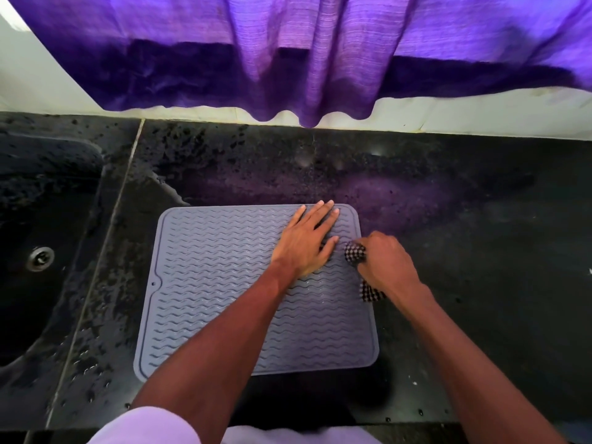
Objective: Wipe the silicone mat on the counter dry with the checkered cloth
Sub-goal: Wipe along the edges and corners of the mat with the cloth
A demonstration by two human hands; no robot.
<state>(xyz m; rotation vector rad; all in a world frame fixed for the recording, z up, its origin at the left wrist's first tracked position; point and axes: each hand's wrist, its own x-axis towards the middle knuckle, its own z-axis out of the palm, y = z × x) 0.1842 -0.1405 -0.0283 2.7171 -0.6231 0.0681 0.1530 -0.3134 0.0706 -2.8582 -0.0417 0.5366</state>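
Observation:
A grey silicone mat (217,283) with wavy ridges lies flat on the black counter (480,251). My left hand (304,241) rests palm down on the mat's far right part, fingers spread. My right hand (387,264) is closed around a bunched black-and-white checkered cloth (355,253) at the mat's right edge. One end of the cloth sticks out toward my left hand, and another bit (370,291) hangs out below my wrist. Most of the cloth is hidden inside my fist.
A dark sink (41,257) with a metal drain is sunk into the counter at the left. Water drops speckle the counter left of and behind the mat. A purple curtain (320,59) hangs over the white wall at the back.

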